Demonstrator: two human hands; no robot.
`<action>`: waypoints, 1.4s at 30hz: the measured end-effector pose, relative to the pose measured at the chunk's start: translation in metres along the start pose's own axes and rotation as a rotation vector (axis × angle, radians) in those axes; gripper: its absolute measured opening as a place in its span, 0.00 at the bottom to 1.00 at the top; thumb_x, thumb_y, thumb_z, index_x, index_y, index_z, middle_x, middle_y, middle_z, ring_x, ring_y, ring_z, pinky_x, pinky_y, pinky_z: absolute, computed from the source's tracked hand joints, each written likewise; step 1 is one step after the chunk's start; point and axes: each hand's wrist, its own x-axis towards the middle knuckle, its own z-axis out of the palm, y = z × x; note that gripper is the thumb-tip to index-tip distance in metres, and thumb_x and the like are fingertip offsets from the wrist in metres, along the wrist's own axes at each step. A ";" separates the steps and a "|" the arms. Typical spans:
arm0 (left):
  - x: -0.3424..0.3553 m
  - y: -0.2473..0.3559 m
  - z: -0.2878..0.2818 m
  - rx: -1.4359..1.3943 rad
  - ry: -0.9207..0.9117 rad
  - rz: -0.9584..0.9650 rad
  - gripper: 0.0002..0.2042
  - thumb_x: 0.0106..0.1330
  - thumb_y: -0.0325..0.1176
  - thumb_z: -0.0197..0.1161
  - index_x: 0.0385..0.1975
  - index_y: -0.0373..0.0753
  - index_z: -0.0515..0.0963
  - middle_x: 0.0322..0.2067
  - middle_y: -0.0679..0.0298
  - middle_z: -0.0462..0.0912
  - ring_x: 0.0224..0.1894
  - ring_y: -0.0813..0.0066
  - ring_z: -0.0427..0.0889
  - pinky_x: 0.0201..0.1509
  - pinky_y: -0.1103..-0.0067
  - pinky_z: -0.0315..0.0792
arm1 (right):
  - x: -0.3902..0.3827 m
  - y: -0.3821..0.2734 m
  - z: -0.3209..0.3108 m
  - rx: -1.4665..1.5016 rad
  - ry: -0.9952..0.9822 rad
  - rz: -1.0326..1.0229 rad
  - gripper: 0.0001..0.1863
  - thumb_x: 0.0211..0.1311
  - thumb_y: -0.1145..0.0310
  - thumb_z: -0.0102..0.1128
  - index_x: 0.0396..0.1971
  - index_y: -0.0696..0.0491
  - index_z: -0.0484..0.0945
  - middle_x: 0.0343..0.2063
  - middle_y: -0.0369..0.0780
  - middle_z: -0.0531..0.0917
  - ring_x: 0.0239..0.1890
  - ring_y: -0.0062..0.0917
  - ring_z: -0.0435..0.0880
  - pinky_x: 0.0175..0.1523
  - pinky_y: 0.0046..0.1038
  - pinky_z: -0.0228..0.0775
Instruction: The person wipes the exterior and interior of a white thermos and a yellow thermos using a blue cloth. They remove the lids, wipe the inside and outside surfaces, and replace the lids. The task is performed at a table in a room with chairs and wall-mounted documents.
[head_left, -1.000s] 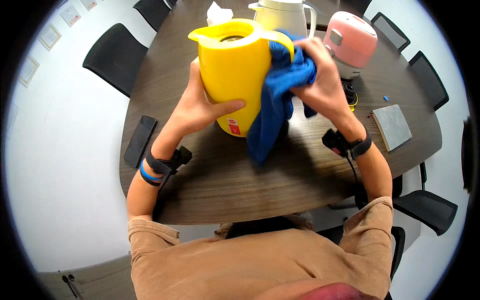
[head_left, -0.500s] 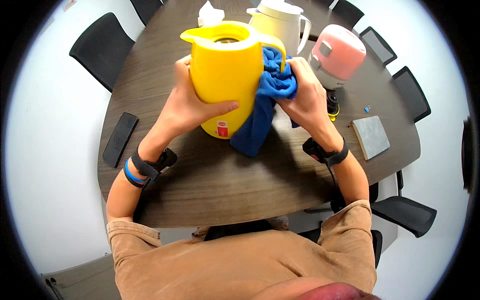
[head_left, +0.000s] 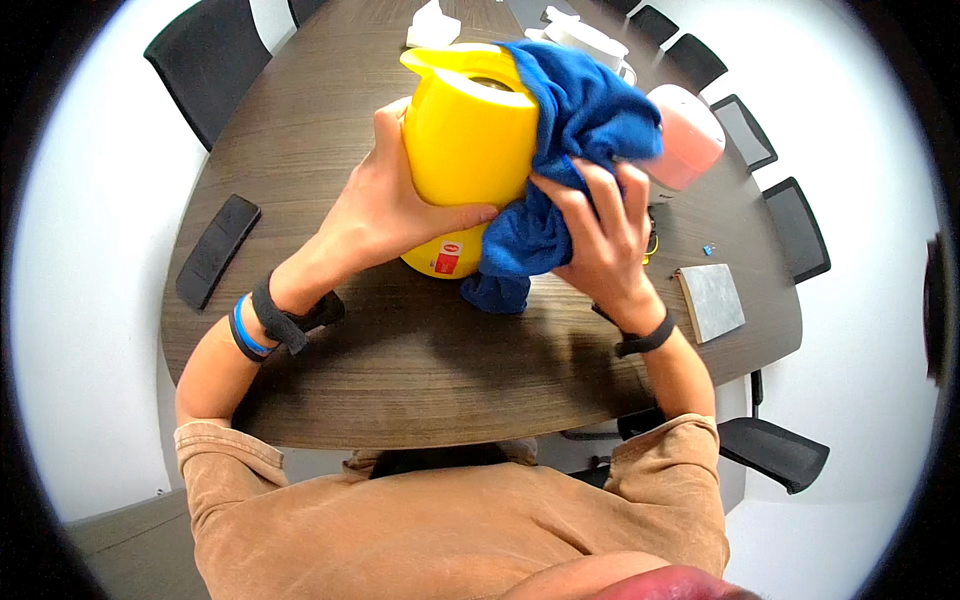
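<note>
A yellow thermos jug (head_left: 468, 150) with a pouring spout and an uncovered mouth is tilted slightly above or on the table. My left hand (head_left: 385, 205) grips its left side, thumb across the front and fingers round the back. A blue cloth (head_left: 590, 100) drapes over the jug's right side and hides its handle. Fingers of my right hand (head_left: 605, 235) are bent round the cloth and press it against the jug. The cloth's lower end hangs beside the jug's base.
On the dark wooden table (head_left: 400, 360) lie a black phone (head_left: 218, 250) at left and a grey notebook (head_left: 712, 302) at right. Behind the jug stand a white jug (head_left: 585, 42), a pink appliance (head_left: 685, 138) and a white tissue pack (head_left: 433, 25). Black chairs (head_left: 208, 65) surround the table.
My right hand has brought the cloth from inside the handle up over the jug's right side, covering the handle. The jug leans more, and my left hand keeps its hold.
</note>
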 end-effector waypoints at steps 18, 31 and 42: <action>-0.002 -0.002 0.002 -0.024 0.024 0.007 0.51 0.57 0.54 0.83 0.67 0.36 0.52 0.58 0.38 0.77 0.62 0.42 0.83 0.66 0.58 0.79 | 0.002 0.062 -0.033 0.577 0.065 0.391 0.28 0.74 0.81 0.47 0.71 0.53 0.76 0.63 0.40 0.83 0.60 0.23 0.82 0.66 0.20 0.69; 0.000 -0.012 0.007 -0.011 0.082 0.083 0.50 0.56 0.54 0.83 0.66 0.36 0.53 0.58 0.38 0.79 0.60 0.39 0.84 0.64 0.59 0.80 | 0.021 0.085 0.012 1.231 -0.397 0.820 0.38 0.68 0.58 0.74 0.71 0.57 0.69 0.60 0.42 0.81 0.63 0.26 0.78 0.70 0.30 0.70; 0.000 -0.014 0.005 -0.007 0.106 0.117 0.51 0.56 0.55 0.83 0.67 0.35 0.54 0.58 0.38 0.79 0.61 0.43 0.84 0.64 0.60 0.80 | 0.059 0.076 0.027 0.993 -0.161 0.619 0.24 0.60 0.72 0.75 0.57 0.58 0.81 0.46 0.38 0.88 0.47 0.20 0.87 0.55 0.23 0.80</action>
